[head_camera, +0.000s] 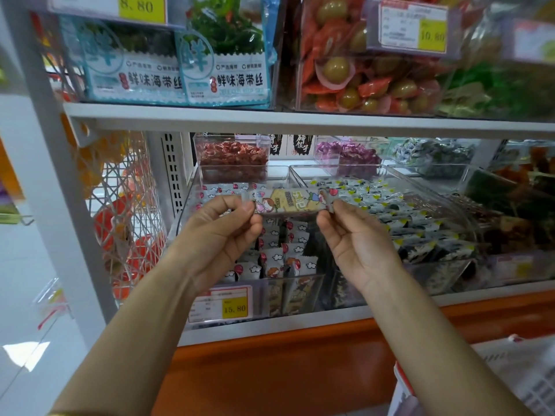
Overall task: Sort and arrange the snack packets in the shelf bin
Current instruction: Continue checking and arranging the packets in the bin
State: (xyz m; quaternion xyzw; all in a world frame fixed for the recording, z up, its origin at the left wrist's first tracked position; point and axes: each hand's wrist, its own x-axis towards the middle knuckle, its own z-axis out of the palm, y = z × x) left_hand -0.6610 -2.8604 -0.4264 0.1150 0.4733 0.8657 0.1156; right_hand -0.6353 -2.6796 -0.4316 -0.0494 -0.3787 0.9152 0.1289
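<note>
A long snack packet [289, 201] with a yellow middle and cartoon figures is held level above a clear shelf bin [295, 285]. My left hand [219, 232] pinches its left end and my right hand [354, 235] pinches its right end. Below, the bin holds several white packets [280, 256] with red and cloud prints, standing in rows. A price tag [222, 304] reading 15.80 hangs on the bin's front wall.
A second clear bin [450, 187] to the right is full of green and white packets [417, 226]. Smaller tubs of red [232, 157] and purple [348, 153] sweets stand behind. The upper shelf [300, 120] sits close overhead. A wire basket [123, 211] hangs at left.
</note>
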